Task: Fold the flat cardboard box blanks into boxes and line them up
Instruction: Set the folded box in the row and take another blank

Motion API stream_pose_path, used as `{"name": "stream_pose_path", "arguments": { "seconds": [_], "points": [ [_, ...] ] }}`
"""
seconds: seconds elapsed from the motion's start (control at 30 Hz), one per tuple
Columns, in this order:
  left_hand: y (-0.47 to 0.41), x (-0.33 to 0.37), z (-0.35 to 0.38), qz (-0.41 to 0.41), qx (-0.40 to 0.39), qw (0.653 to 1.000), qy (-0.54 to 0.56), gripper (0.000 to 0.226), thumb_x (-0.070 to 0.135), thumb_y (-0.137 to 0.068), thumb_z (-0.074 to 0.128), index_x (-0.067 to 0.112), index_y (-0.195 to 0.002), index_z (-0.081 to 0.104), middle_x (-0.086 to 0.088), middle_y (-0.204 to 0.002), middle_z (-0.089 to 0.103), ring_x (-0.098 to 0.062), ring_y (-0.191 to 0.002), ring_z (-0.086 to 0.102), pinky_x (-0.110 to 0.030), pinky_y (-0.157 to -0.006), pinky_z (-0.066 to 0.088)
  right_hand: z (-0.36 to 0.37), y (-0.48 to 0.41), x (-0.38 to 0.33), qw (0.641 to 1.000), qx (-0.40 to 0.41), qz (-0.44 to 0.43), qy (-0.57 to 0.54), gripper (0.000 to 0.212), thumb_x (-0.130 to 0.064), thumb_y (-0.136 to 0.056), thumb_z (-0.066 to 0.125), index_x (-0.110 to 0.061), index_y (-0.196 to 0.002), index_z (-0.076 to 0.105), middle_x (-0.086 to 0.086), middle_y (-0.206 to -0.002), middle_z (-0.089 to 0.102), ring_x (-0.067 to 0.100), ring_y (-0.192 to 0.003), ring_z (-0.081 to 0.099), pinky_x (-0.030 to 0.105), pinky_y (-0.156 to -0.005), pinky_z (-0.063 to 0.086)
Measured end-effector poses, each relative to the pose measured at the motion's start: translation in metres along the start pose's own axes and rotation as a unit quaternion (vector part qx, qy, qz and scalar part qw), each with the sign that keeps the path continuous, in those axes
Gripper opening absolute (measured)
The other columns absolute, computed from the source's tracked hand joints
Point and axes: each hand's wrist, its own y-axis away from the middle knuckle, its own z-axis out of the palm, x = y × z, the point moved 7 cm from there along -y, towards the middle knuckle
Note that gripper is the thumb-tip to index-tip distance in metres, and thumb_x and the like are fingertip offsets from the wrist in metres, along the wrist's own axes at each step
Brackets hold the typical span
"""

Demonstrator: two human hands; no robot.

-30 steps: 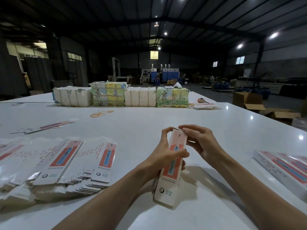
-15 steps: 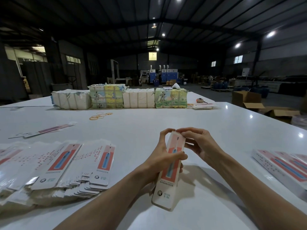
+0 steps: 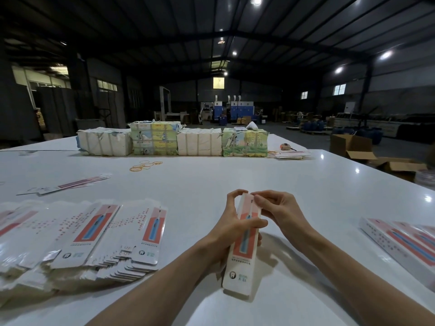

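A long white and coral box (image 3: 242, 255) with a blue toothbrush picture stands tilted on the white table (image 3: 211, 184), near end down. My left hand (image 3: 233, 229) grips its middle, thumb across the front. My right hand (image 3: 280, 210) pinches the box's far top end with its fingertips. A fanned pile of flat blanks (image 3: 77, 236) of the same print lies at the left. Folded boxes (image 3: 404, 241) lie side by side at the right edge.
Four wrapped bundles (image 3: 174, 141) stand in a row at the table's far side. Rubber bands (image 3: 144, 165) lie in front of them. Loose blanks (image 3: 68, 184) lie far left, a small stack (image 3: 292, 154) far right. Open cartons (image 3: 353, 147) sit on the floor.
The box has tipped a little more upright. My right hand's fingers have closed in on its top end. My left hand keeps its grip.
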Motion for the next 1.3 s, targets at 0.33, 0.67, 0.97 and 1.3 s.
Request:
{"name": "stream_pose_path", "arguments": {
  "seconds": [0.33, 0.67, 0.97, 1.3],
  "points": [
    [0.003, 0.010, 0.001, -0.050, 0.069, 0.944, 0.318, 0.049, 0.052, -0.106, 0.053, 0.032, -0.146, 0.035, -0.022, -0.133, 0.064, -0.037, -0.107, 0.074, -0.058, -0.087, 0.062, 0.030, 0.003, -0.011, 0.904, -0.039, -0.103, 0.414, 0.039, -0.058, -0.099, 0.058, -0.032, -0.127, 0.067, -0.013, -0.120, 0.058, 0.002, -0.101, 0.062, 0.027, -0.086, 0.054],
    [0.000, -0.007, 0.003, -0.090, 0.008, 0.971, 0.223, 0.054, 0.055, -0.103, 0.056, 0.030, -0.149, 0.040, -0.018, -0.130, 0.071, -0.038, -0.112, 0.073, -0.047, -0.096, 0.061, -0.004, 0.036, -0.028, 0.818, -0.019, -0.060, 0.572, 0.043, -0.025, -0.100, 0.068, -0.015, -0.139, 0.054, 0.007, -0.135, 0.061, 0.027, -0.114, 0.066, 0.034, -0.090, 0.060],
    [-0.005, -0.012, 0.009, -0.033, -0.075, 0.988, 0.130, 0.021, 0.021, -0.106, 0.062, 0.014, -0.115, 0.079, -0.015, -0.106, 0.075, -0.030, -0.107, 0.075, -0.027, -0.091, 0.059, -0.133, 0.102, -0.040, 0.651, 0.072, 0.109, 0.747, 0.042, -0.030, -0.111, 0.046, -0.020, -0.151, 0.038, -0.001, -0.153, 0.047, 0.018, -0.136, 0.050, 0.035, -0.120, 0.034],
    [-0.004, -0.012, 0.012, -0.017, -0.086, 0.993, 0.076, 0.025, 0.013, -0.108, 0.055, 0.013, -0.116, 0.079, -0.013, -0.103, 0.075, -0.024, -0.101, 0.074, -0.024, -0.089, 0.058, -0.166, 0.128, -0.069, 0.611, 0.096, 0.125, 0.776, 0.042, -0.030, -0.109, 0.052, -0.021, -0.148, 0.040, -0.002, -0.151, 0.049, 0.014, -0.130, 0.056, 0.032, -0.113, 0.044]
  ]
}}
